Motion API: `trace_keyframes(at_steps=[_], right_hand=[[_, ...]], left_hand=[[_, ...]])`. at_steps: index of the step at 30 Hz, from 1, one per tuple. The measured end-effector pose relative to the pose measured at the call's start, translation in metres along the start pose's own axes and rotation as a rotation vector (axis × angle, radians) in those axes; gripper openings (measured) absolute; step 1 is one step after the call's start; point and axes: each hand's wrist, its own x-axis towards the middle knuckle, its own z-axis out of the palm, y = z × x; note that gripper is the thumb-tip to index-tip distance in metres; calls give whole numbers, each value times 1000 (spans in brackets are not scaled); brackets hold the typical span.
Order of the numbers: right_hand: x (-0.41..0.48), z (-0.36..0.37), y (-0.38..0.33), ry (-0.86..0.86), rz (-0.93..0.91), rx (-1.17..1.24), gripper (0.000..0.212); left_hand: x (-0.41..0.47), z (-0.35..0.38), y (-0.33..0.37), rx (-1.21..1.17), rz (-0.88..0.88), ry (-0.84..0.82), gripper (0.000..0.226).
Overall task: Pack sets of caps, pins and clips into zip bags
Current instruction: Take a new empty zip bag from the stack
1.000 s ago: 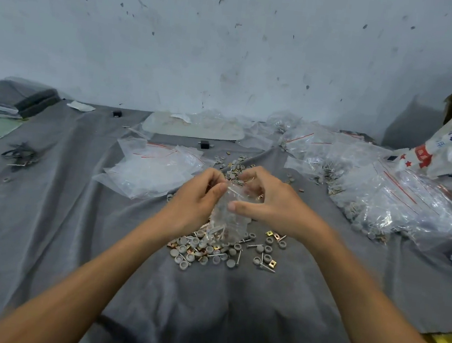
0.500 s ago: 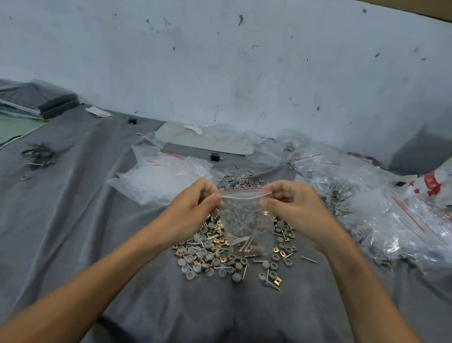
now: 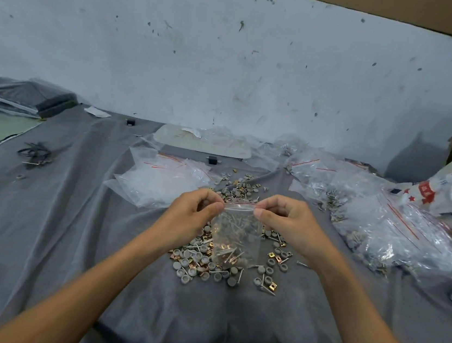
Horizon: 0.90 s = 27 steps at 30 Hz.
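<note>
While your left hand and right hand each pinch one end of its red-lined top edge, the zip bag hangs between the hands, pins and clips inside.

Loose caps, pins and clips: under the bag, on the tabletop.
Empty bags: 10 o'clock of that heap.
Filled bags: 2 o'clock.

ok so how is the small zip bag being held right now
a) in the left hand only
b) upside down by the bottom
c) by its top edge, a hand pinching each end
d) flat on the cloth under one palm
c: the left hand and the right hand each pinch one end of the top strip of the zip bag, which hangs over the loose parts on the cloth.
</note>
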Motion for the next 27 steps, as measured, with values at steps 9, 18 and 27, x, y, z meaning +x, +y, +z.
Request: trace_keyframes(at_steps=[9,18,27], right_hand=[[2,2,3,55,-19,-28,9],[0,9,2,13,-91,-51,5],[-3,7,7,0,-119,-81,6]], left_hand=[[3,0,-3,19,-8,23,8],[7,10,24,381,143,-50,33],[13,20,33,410,155,-69,14]])
